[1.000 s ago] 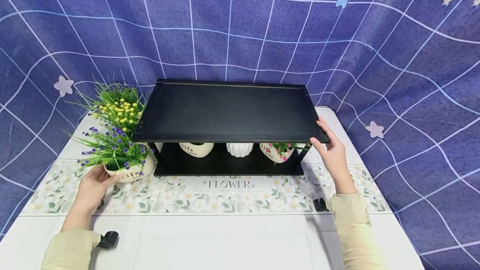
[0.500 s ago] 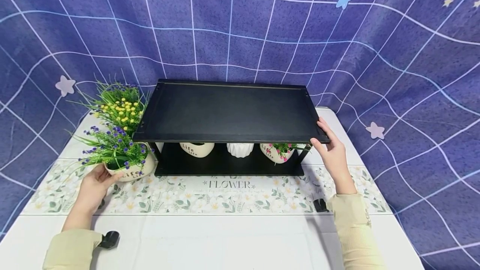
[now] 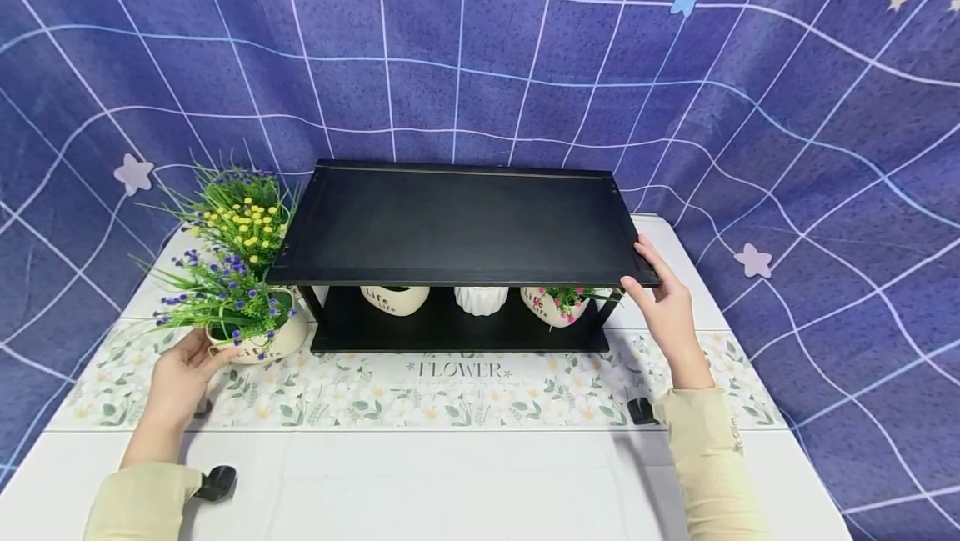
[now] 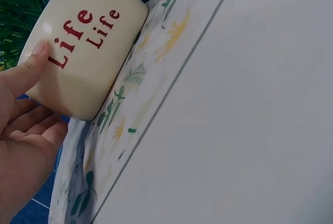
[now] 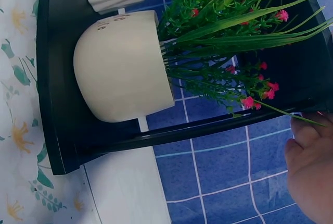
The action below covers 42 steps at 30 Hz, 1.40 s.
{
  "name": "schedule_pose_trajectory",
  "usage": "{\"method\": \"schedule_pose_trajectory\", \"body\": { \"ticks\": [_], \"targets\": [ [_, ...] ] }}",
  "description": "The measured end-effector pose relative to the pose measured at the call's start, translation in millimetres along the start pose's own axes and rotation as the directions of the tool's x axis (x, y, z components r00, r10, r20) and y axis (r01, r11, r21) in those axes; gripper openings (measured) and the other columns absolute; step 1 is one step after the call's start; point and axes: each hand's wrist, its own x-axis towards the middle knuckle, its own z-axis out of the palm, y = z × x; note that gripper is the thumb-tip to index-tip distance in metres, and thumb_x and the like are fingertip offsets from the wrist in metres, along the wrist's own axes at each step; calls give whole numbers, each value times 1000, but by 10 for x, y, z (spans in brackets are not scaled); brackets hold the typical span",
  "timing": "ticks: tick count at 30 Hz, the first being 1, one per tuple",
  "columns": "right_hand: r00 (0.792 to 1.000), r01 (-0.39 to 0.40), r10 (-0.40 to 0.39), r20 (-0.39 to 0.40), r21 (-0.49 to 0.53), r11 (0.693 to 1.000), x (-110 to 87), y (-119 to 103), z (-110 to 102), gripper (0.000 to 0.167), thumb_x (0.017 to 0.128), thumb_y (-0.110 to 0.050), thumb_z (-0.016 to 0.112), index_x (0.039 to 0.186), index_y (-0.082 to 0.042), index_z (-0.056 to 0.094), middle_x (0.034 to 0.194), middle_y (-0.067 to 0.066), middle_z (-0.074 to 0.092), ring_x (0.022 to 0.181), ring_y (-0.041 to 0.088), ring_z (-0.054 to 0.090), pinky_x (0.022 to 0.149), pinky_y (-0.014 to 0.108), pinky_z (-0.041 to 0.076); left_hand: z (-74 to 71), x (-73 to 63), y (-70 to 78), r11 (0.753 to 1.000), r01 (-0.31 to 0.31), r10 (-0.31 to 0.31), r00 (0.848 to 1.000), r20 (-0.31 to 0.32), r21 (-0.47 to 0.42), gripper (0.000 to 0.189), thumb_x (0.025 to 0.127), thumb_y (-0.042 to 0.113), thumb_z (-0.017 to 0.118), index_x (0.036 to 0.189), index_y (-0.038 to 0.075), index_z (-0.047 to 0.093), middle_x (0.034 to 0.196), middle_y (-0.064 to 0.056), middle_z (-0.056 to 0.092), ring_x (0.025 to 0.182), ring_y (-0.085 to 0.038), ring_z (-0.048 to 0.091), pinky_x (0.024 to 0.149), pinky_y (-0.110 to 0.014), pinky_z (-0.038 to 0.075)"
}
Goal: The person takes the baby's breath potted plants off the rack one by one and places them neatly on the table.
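Note:
At the left, my left hand (image 3: 178,381) grips a cream flower pot (image 3: 283,343) of purple flowers (image 3: 232,291). In the left wrist view my thumb (image 4: 32,70) presses beside the red "Life" lettering on that pot (image 4: 91,81), and the other fingers curl at its lower end. My right hand (image 3: 670,314) holds the front right corner of the black two-tier shelf (image 3: 465,224), thumb on the front edge and fingers along the side. The right wrist view shows part of this hand (image 5: 312,172) at the upper board; some fingertips are hidden.
Under the top board stand a cream pot (image 3: 396,301), a white ribbed pot (image 3: 481,300) and a pot with pink flowers (image 5: 125,73). A yellow-flowered plant (image 3: 243,222) stands behind the purple one. A floral runner (image 3: 450,403) crosses the white table; a blue curtain (image 3: 480,49) hangs behind.
The purple-flowered pot has turned slightly in my left hand, its flowers shifting a little left and down. The left hand has moved slightly left. My right hand and the shelf stay put.

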Motion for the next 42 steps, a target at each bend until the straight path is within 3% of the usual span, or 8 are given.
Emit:
{"method": "schedule_pose_trajectory", "body": {
  "ticks": [10,14,20,25,30,32,37,42],
  "targets": [
    [1000,4,-4,-1,-6,1000,-1,-2,-3,50,89,8,61,138,4,50,153,17,39,144,16,35,111,10,32,18,-122,87,990,14,-21,999,-49,-140,83,99,27,54,153,-2,-3,161,-17,-1,151,-25,7,110,-7,23],
    [1000,4,-4,-1,-5,1000,0,-1,-3,50,90,8,61,139,4,49,153,18,38,144,16,35,111,10,32,-36,-215,279,917,42,-125,974,-188,-396,70,101,15,47,156,9,3,163,-4,5,151,-14,10,114,-11,20],
    [1000,7,-7,-2,5,1000,-1,-4,1,50,89,8,61,139,4,49,153,18,38,144,16,35,111,10,31,-123,-284,723,619,-277,-280,796,-536,-735,60,98,-5,38,154,10,22,161,-1,22,148,-6,21,116,-10,21],
    [1000,2,-2,-1,-1,1000,0,-2,-1,51,90,8,61,139,4,49,153,17,38,144,15,35,111,10,31,-124,-343,1110,490,-540,-268,654,-708,-684,57,96,-12,37,149,7,35,157,-2,35,143,-7,32,116,-11,22],
    [1000,-5,5,0,-3,1000,0,-2,-5,51,90,7,61,139,3,49,154,16,38,145,18,34,111,11,31,-10,-387,1399,587,-561,-150,634,-759,-584,59,91,-17,41,144,9,44,153,-1,42,141,-8,38,116,-12,22],
    [1000,-8,8,0,-7,1000,-2,-3,-7,51,90,7,61,139,3,49,154,15,38,145,19,34,111,10,31,55,-383,1469,678,-537,-68,634,-770,-502,60,89,-17,41,143,9,45,152,-4,43,141,-11,39,115,-12,26],
    [1000,-10,10,2,-7,1000,1,-3,-8,50,90,6,61,139,3,49,154,15,38,145,19,33,112,11,31,221,-335,1606,718,-567,119,672,-731,-404,56,86,-16,50,139,5,50,147,-10,49,138,-17,45,114,-17,32],
    [1000,-8,8,4,7,1000,2,-5,-5,50,90,7,60,139,5,49,154,17,38,145,17,34,112,11,31,378,-317,1700,826,-548,355,687,-634,-130,54,88,-4,63,139,8,52,146,-11,50,137,-16,46,115,-24,33]
  ]
}}
